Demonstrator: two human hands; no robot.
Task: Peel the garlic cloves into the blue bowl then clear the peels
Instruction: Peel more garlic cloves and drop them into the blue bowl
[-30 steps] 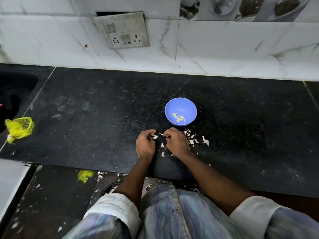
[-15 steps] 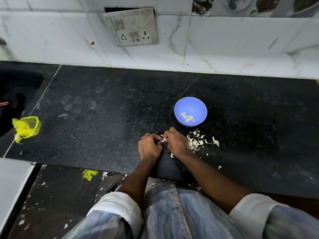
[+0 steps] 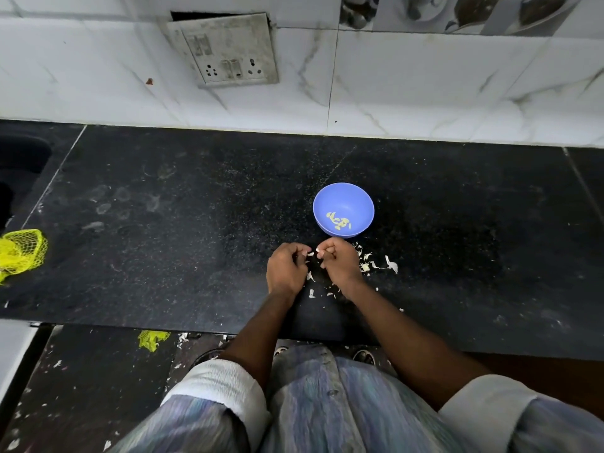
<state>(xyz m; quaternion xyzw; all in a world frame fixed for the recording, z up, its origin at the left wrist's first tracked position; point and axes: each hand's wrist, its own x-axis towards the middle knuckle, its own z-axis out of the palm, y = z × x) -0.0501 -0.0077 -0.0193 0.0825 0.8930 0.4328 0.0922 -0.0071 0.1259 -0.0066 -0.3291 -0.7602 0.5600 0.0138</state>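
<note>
Peeling a clove, just near of the bowl

Both hands, left hand [image 3: 285, 269] and right hand [image 3: 338, 262], pinch a small garlic clove [image 3: 310, 254] between curled fingertips. Peeled cloves [image 3: 339, 221] lie in the blue bowl [image 3: 361, 199]; peels [image 3: 376, 263] scatter to the right. Next, I'd guess: strip it, drop it in.

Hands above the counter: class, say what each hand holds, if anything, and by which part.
Left hand and right hand each pinch a small whitish piece at their fingertips, likely a garlic clove or its peel; which part is gripped cannot be told.
</note>
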